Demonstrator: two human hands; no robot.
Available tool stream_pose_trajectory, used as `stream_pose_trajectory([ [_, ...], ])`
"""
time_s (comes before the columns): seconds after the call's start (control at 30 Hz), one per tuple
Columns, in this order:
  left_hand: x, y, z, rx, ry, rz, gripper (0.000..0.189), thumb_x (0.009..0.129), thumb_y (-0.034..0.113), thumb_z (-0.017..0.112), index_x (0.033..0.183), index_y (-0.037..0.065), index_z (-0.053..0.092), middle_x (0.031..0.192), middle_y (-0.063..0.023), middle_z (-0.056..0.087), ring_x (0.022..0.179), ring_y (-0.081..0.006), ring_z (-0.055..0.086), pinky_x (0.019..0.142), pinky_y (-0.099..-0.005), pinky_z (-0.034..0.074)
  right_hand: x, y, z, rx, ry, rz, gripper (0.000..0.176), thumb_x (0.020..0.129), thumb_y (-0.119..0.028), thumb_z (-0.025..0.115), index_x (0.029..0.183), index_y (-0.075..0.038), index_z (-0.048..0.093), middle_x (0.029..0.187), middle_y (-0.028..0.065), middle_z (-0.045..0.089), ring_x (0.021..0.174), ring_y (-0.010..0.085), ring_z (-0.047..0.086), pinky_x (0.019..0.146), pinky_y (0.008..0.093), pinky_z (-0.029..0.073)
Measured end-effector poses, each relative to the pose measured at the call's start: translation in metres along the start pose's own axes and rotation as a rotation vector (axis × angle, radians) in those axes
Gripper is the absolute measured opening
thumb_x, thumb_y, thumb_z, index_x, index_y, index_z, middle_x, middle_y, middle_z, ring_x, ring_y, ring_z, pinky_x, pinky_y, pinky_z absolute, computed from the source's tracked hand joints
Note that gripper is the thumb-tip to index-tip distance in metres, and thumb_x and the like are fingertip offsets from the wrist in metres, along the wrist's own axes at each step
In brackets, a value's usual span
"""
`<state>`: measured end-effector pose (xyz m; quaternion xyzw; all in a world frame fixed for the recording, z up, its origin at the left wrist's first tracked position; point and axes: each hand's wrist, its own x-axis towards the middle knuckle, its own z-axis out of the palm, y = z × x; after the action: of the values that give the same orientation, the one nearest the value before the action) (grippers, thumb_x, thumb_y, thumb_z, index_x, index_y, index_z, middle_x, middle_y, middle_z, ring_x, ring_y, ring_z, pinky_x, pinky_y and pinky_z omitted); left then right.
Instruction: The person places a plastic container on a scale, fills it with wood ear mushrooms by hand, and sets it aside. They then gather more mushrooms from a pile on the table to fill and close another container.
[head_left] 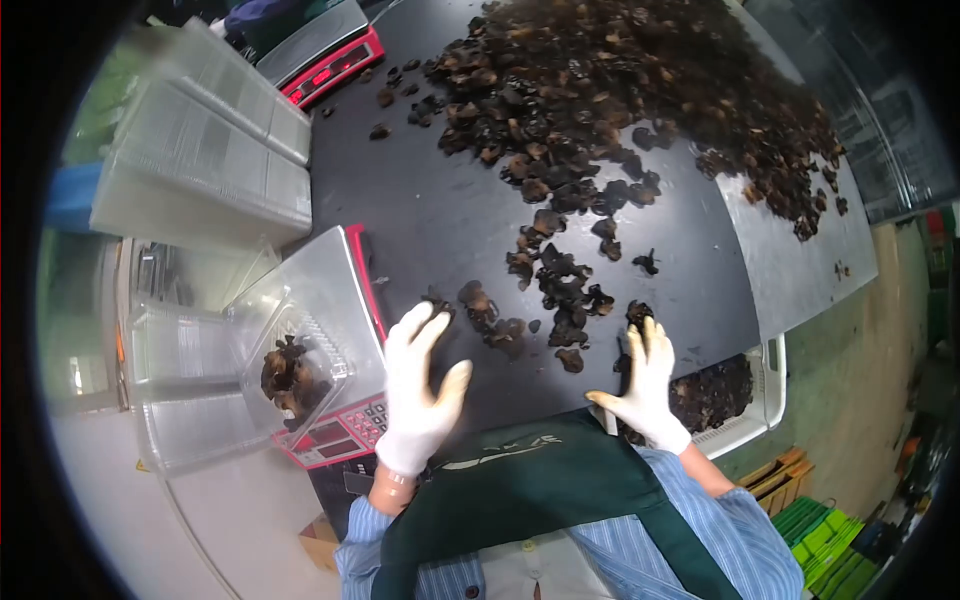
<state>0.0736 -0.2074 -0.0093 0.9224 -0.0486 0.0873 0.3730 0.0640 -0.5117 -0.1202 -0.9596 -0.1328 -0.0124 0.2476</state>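
Note:
My left hand (418,385), in a white glove, hovers flat with fingers apart over the black table surface (440,215), fingertips close to a few dark dried mushroom pieces (490,320). My right hand (648,385), also gloved, is spread open with its fingertips touching a mushroom piece (638,313). Neither hand holds anything. A clear plastic container (290,365) holding some mushrooms rests on a red-fronted scale (340,430) just left of my left hand.
A big heap of dried mushrooms (640,90) covers the far table. Stacks of clear plastic containers (210,150) stand at left, with a second scale (325,50) behind. A white crate (765,395) with mushrooms sits at the table's right edge.

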Motion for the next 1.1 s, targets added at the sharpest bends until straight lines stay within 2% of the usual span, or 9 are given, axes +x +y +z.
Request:
stream_pose_trajectory([
  [0.1,0.014,-0.026,0.049,0.305,-0.202,-0.228,0.086,0.074,0.045,0.072,0.144,0.016,0.032,0.150,-0.0240,0.018,0.136,-0.0513,0.014,0.107,-0.0642,0.015,0.040,-0.010,0.006,0.000,0.027,-0.055,0.109,0.050,-0.048,0.083,0.137,-0.001,0.036,0.144,0.0298,0.024,0.132,0.0491,0.022,0.107,0.0582,0.019],
  [0.23,0.029,-0.033,0.078,0.370,-0.308,-0.250,0.094,0.067,0.057,0.072,0.145,0.023,0.032,0.150,-0.0236,0.020,0.134,-0.0561,0.012,0.102,-0.0706,0.015,0.107,-0.030,0.010,0.086,0.008,-0.169,0.099,0.054,-0.040,0.083,0.137,-0.010,0.040,0.143,0.0268,0.027,0.129,0.0480,0.027,0.106,0.0523,0.027],
  [0.37,0.024,-0.043,0.102,0.537,-0.089,0.163,0.047,0.073,0.038,0.072,0.115,0.018,0.062,0.127,-0.0109,0.049,0.119,-0.0379,0.041,0.091,-0.0510,0.039,0.139,-0.041,0.022,0.052,-0.058,-0.375,0.072,0.066,-0.025,0.075,0.132,-0.016,0.047,0.130,0.0108,0.049,0.104,0.0316,0.050,0.088,0.0428,0.043],
  [0.5,0.030,-0.058,0.105,0.351,0.095,0.098,0.018,0.075,0.016,0.072,0.091,0.012,0.066,0.100,-0.0048,0.059,0.090,-0.0265,0.056,0.073,-0.0347,0.049,0.144,-0.017,0.032,0.146,0.087,-0.399,0.046,0.065,-0.009,0.070,0.109,-0.015,0.063,0.106,0.0065,0.062,0.087,0.0238,0.059,0.073,0.0352,0.051],
  [0.67,0.071,-0.046,0.097,0.020,0.158,-0.005,0.011,0.078,-0.002,0.062,0.088,0.002,0.060,0.091,-0.0124,0.059,0.083,-0.0289,0.059,0.074,-0.0340,0.049,0.151,0.001,-0.001,1.305,0.209,0.452,0.014,0.087,-0.007,0.063,0.100,-0.003,0.063,0.086,0.0056,0.064,0.073,0.0125,0.060,0.066,0.0245,0.048],
  [0.73,0.097,-0.034,0.101,-0.017,0.171,0.031,0.018,0.079,-0.003,0.062,0.097,0.001,0.060,0.094,-0.0142,0.060,0.087,-0.0287,0.060,0.079,-0.0334,0.048,0.151,0.023,0.005,1.688,0.339,0.605,0.020,0.090,-0.012,0.062,0.106,0.001,0.059,0.089,0.0081,0.064,0.075,0.0139,0.061,0.068,0.0240,0.049],
  [0.83,0.133,-0.032,0.120,0.050,0.097,0.171,0.022,0.082,0.001,0.061,0.104,0.002,0.060,0.100,-0.0153,0.061,0.094,-0.0305,0.059,0.084,-0.0353,0.047,0.138,0.031,-0.004,2.157,0.296,0.724,0.019,0.091,-0.013,0.062,0.108,-0.004,0.058,0.094,0.0130,0.065,0.077,0.0190,0.063,0.066,0.0273,0.053],
  [0.97,0.135,-0.026,0.159,0.508,-0.160,0.225,0.063,0.079,0.042,0.066,0.130,0.010,0.049,0.136,-0.0172,0.044,0.114,-0.0368,0.046,0.086,-0.0444,0.045,0.121,0.037,-0.010,2.387,0.169,0.754,0.018,0.093,-0.019,0.059,0.108,-0.011,0.060,0.097,0.0156,0.064,0.072,0.0211,0.061,0.055,0.0288,0.051],
  [1.1,0.127,-0.041,0.170,0.369,-0.055,0.312,0.045,0.078,0.019,0.068,0.121,0.012,0.055,0.118,-0.0104,0.055,0.098,-0.0300,0.055,0.077,-0.0386,0.048,0.118,0.032,-0.018,2.416,0.168,0.794,0.018,0.094,-0.024,0.057,0.108,-0.014,0.061,0.100,0.0145,0.064,0.063,0.0200,0.056,0.050,0.0274,0.047],
])
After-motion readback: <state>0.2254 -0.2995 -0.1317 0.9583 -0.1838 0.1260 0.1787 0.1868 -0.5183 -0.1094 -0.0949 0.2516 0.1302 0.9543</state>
